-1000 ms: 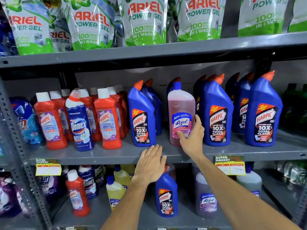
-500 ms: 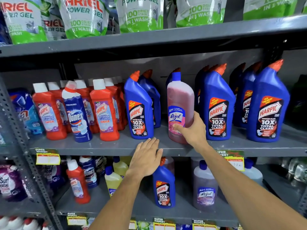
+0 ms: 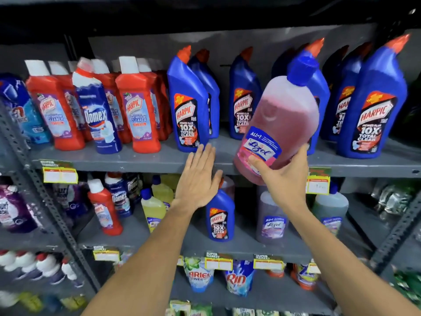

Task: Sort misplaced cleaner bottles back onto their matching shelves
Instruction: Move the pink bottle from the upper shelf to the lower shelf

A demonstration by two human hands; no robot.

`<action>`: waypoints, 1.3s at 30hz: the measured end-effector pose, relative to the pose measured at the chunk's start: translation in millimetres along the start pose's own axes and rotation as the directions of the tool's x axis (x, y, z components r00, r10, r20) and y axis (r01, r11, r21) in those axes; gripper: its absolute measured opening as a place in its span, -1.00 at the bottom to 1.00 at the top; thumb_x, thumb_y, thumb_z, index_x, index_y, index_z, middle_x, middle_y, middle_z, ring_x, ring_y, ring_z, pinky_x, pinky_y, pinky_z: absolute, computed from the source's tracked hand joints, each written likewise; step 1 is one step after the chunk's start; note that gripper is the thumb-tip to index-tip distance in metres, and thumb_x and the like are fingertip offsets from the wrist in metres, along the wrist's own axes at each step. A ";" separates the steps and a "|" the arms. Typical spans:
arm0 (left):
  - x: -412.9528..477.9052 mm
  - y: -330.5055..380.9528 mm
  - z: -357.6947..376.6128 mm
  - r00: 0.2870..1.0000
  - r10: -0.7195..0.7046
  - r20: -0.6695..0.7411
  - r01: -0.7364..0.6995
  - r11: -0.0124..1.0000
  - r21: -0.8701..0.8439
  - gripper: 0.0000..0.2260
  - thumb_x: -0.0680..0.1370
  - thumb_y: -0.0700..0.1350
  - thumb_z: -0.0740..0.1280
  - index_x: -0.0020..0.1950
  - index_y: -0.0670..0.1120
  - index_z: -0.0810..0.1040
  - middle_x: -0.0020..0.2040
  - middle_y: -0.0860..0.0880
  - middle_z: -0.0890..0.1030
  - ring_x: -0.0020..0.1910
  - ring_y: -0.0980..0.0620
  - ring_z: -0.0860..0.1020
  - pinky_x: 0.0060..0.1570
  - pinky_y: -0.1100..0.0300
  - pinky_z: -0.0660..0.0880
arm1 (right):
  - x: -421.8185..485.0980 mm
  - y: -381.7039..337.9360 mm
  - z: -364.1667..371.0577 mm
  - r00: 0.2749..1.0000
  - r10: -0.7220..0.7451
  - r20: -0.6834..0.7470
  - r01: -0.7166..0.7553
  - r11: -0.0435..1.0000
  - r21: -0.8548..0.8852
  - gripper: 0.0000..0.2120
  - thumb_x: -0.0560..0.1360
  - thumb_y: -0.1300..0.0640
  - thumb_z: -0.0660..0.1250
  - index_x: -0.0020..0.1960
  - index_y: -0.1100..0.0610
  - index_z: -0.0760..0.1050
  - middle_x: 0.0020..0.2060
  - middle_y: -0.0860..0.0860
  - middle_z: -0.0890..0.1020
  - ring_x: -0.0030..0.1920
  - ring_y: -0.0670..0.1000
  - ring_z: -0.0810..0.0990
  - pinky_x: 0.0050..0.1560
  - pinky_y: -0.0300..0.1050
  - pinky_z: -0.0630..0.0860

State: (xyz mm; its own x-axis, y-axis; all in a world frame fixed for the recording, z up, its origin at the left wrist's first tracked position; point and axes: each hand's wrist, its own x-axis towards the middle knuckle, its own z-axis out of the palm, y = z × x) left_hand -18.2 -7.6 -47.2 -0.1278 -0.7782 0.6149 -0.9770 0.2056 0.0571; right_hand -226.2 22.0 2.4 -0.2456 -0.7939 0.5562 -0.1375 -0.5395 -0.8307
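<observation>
We see the right hand gripping the pink Lizol bottle from below, its fingers clamped on the lower body, with the thumb pressing just under the blue label. The bottle tilts to the right, its blue cap up near the blue Harpic bottles, and its base hangs in front of the edge of the middle shelf, clear of the shelf surface as far as we can tell. Part of the base is hidden behind the hand.

The left hand is flat and empty, fingers together and stretched forward, its tips at the shelf edge just below a blue Harpic bottle; we cannot tell whether they touch the shelf.

On the middle shelf, red Harpic bottles stand at the left with one Domex bottle among them. Rows of blue bottles behind the front ones are mostly hidden.

On the lower shelf, a single blue Harpic bottle stands between yellow Lizol bottles and a pale purple Lizol bottle, partly covered by the two wrists. A red bottle and another Domex bottle stand further left. The price tags are too blurred to read, and the picture edges are smeared.
</observation>
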 end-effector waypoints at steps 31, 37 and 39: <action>-197.4 -86.7 246.5 0.751 -0.075 0.656 0.135 0.990 -0.042 -0.27 0.52 0.21 -0.12 0.54 -0.24 0.12 0.56 -0.23 0.16 0.54 -0.24 0.10 0.47 -0.18 0.01 | -140.6 259.1 62.3 0.859 0.450 -0.242 -0.508 0.808 -0.299 -0.35 0.34 0.10 0.61 0.28 0.06 0.32 0.08 0.00 0.65 0.02 0.07 0.66 0.10 -0.04 0.59; -196.4 -89.7 245.0 0.731 -0.074 0.678 0.160 0.985 -0.065 -0.26 0.50 0.23 -0.25 0.58 -0.17 -0.05 0.61 -0.14 -0.02 0.58 -0.14 -0.09 0.48 -0.05 -0.20 | -126.8 274.0 70.9 0.870 0.472 -0.143 -0.489 0.785 -0.381 -0.35 0.44 0.14 0.54 0.39 0.08 0.25 0.22 0.00 0.57 0.12 0.00 0.56 0.12 -0.17 0.48; -195.4 -89.0 244.3 0.712 -0.077 0.698 0.166 0.984 -0.060 -0.25 0.48 0.25 -0.29 0.58 -0.15 -0.11 0.61 -0.12 -0.08 0.58 -0.11 -0.14 0.48 -0.03 -0.23 | -133.1 279.2 69.8 0.849 0.506 -0.154 -0.518 0.740 -0.428 -0.42 0.48 0.19 0.50 0.37 0.17 0.28 0.22 0.10 0.56 0.17 0.11 0.55 0.14 -0.08 0.48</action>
State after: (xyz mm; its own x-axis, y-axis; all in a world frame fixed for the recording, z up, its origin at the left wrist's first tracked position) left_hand 52.0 -18.8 -364.6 -0.1346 -0.9841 -0.1156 -0.9726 0.1089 0.2054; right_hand -165.0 -42.6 -301.9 -0.4256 -0.9036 0.0487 -0.3854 0.1323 -0.9132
